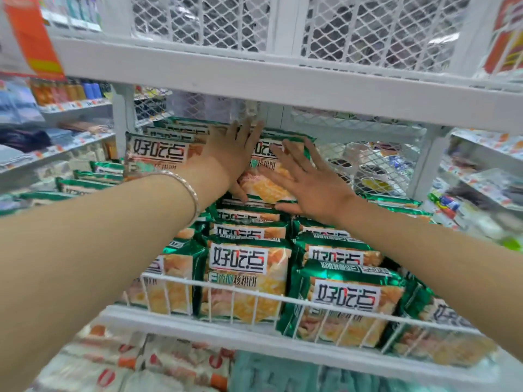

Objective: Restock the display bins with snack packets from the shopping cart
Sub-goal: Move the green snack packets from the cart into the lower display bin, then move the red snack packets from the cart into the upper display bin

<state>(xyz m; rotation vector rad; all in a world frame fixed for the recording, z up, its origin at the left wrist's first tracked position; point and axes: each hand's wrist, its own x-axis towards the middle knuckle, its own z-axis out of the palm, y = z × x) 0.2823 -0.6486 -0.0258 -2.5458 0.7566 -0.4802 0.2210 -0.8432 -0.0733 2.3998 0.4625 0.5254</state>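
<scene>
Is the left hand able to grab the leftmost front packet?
Probably yes: the left hand lies open on rear packets, holding nothing; the leftmost front packet sits uncovered behind the rail.

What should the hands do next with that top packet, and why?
Probably press it down flat, then let go: the left hand and right hand lie open on the top packet, which sits raised above the full rows in the bin.

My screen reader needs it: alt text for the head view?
Left hand and right hand press flat on a green snack packet atop the stack in a white wire display bin full of matching packets. A bangle circles the left wrist.
</scene>
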